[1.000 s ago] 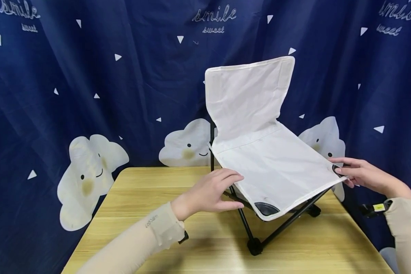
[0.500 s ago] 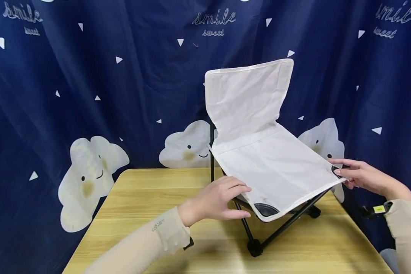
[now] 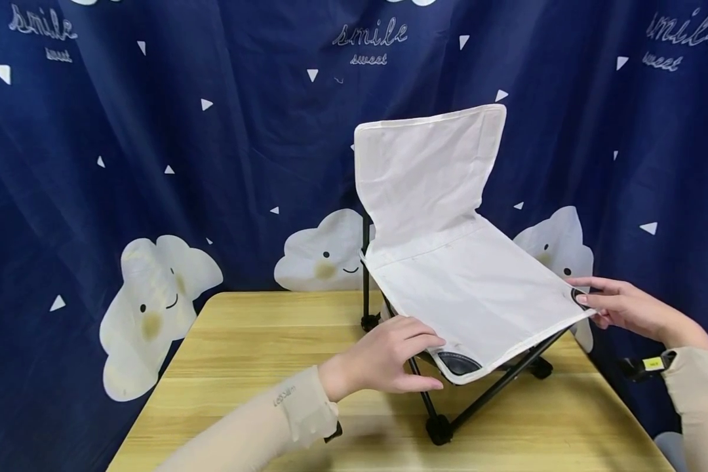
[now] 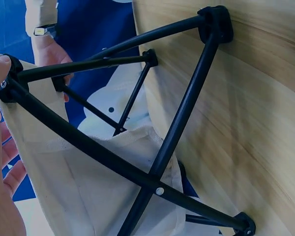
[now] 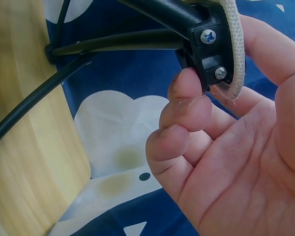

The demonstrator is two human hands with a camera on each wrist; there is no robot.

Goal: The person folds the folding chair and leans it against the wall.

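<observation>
- Blue curtain (image 3: 259, 164) behind the counter (image 3: 271, 341)
- White chair (image 3: 448, 269) near the counter's right edge, between:
- left hand (image 3: 386, 357), loosely spread
- right hand (image 3: 634, 309), pinching the chair's front right corner

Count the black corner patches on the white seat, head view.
2: the left patch beside the left hand, and the right patch at the other front corner of the seat, partly covered by the right hand.

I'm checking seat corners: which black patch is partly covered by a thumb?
The right patch: the right hand overlaps it with its thumb; the left patch shows uncovered in the head view.
</observation>
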